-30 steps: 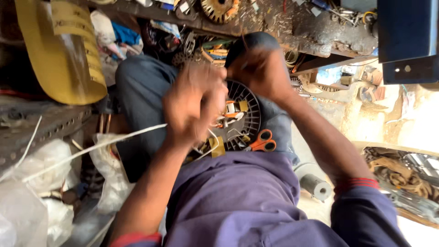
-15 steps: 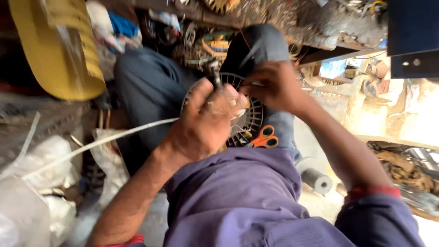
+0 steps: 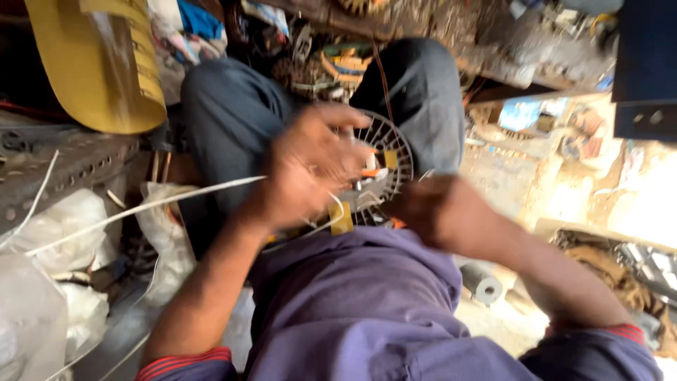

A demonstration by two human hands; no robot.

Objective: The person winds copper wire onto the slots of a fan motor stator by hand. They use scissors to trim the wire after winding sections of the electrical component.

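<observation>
A round black stator (image 3: 386, 141) with radial slots and yellow and orange tabs rests on my lap, between my knees. My left hand (image 3: 310, 173) is over its left side, fingers curled and blurred. A thin white strand (image 3: 162, 203) runs in from the left, goes under that palm and loops out by a yellow tab (image 3: 342, 220). My right hand (image 3: 430, 212) lies low against the stator's lower right edge, blurred. A bit of orange shows beside it, and I cannot make out what its fingers hold.
A yellow plastic container (image 3: 99, 70) stands at the upper left, with white plastic bags (image 3: 63, 226) below it. Cluttered metal parts and wire coils fill the shelf beyond my knees. A small grey roll (image 3: 483, 283) lies on the floor to the right, near a tangle of copper wire (image 3: 599, 261).
My right hand dropped from the stator's upper right to its lower right edge, covering the orange-handled scissors. My left hand shifted down over the stator's left side.
</observation>
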